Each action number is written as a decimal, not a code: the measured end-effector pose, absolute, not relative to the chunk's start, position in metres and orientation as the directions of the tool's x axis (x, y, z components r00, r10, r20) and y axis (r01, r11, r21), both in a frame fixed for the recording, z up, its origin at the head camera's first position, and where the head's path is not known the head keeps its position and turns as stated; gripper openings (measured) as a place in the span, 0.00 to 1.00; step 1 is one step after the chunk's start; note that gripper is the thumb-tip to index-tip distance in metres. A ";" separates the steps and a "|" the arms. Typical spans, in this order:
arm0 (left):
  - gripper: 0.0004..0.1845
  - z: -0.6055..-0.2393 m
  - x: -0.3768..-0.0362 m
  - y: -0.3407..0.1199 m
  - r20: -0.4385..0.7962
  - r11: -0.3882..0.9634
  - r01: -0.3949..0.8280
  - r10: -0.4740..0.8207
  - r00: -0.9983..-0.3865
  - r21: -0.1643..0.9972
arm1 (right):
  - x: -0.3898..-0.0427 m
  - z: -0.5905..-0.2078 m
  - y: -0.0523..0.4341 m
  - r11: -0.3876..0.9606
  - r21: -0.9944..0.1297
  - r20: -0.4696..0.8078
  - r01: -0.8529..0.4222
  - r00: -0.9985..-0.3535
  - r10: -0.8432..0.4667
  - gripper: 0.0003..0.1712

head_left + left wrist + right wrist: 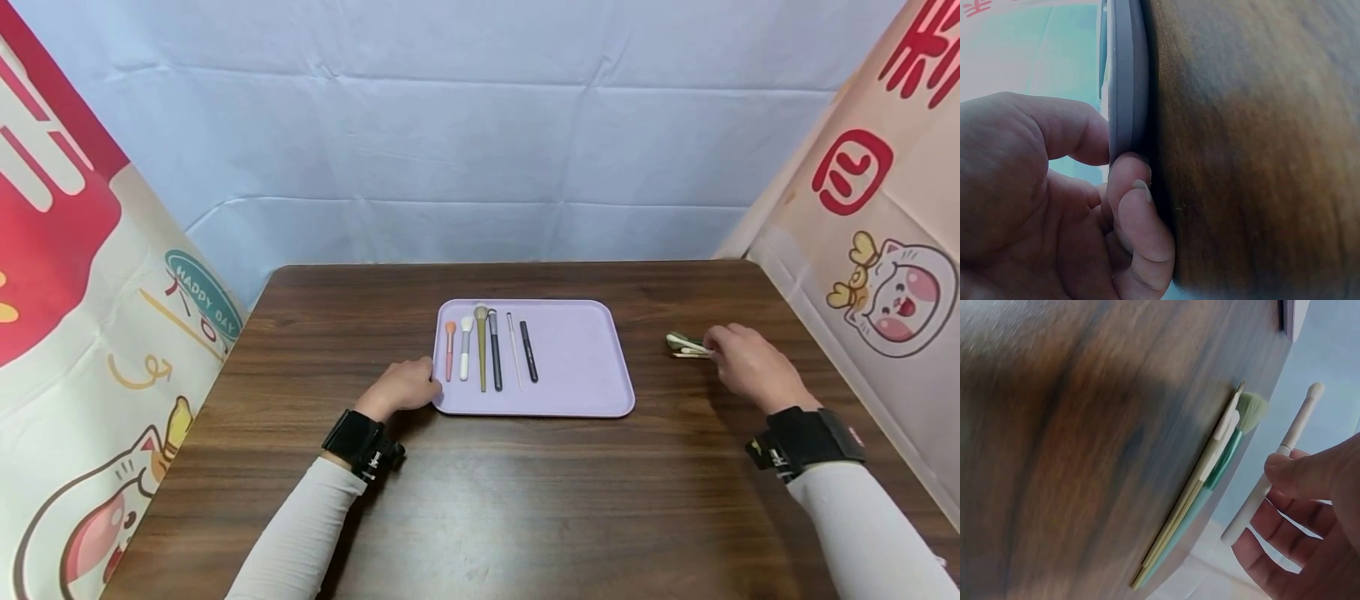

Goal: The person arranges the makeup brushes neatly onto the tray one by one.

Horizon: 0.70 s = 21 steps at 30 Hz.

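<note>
Table: I see the brown wooden table (pixel 525 500) filling the lower half of the head view.
Tray: the lilac tray (pixel 577 358) sits at centre, six brushes lined up in its left part.
Left hand: my left hand (pixel 401 387) pinches the tray's lower-left edge, fingers curled.
Right hand: my right hand (pixel 746 362), right of centre, pinches a white brush (pixel 1272 472).
Brush pile: small green and cream brushes (pixel 684 344) lie just left of it.

**Colours on the table**

Flat rectangular lilac plastic tray (pixel 577 367) on dark brown wood-grain table (pixel 480 500). On the tray: coral-pink brush (pixel 449 350), white-grey brush (pixel 466 348), olive-green brush (pixel 481 346), dark grey brush (pixel 495 350), thin cream stick (pixel 513 350), black pen-shaped brush (pixel 528 352). Off-tray bundle of pale green, cream and mint brushes (pixel 1210 481). Slim white brush (pixel 1279 456).
</note>
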<state>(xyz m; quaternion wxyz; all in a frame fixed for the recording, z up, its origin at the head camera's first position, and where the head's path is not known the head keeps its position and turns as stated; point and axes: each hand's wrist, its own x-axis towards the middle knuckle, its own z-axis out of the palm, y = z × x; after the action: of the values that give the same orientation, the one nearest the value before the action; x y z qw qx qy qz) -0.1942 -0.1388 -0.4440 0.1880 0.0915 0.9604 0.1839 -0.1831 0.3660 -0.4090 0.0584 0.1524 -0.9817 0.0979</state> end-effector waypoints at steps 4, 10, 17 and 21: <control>0.14 -0.444 -0.194 -0.138 -0.328 0.915 0.101 0.241 -0.913 0.391 | -0.185 -0.409 0.360 0.941 -0.186 0.105 -0.284 -0.958 -0.268 0.09; 0.15 -0.443 -0.193 -0.138 -0.310 0.924 0.133 0.252 -0.917 0.358 | -0.188 -0.412 0.349 0.945 -0.172 0.067 -0.279 -0.960 -0.272 0.11; 0.15 -0.443 -0.193 -0.137 -0.311 0.927 0.133 0.249 -0.917 0.350 | -0.189 -0.413 0.337 0.940 -0.159 0.099 -0.302 -0.952 -0.289 0.10; 0.15 -0.442 -0.193 -0.138 -0.310 0.927 0.136 0.251 -0.917 0.350 | -0.191 -0.412 0.331 0.939 -0.163 0.114 -0.303 -0.951 -0.287 0.10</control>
<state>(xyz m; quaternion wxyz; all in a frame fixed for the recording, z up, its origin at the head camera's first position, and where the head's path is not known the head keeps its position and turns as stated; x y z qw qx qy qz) -0.1932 -0.1377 -0.4422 0.1772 0.1000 0.9655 0.1627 -0.1906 0.3312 -0.4121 0.0441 0.1499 -0.9836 0.0896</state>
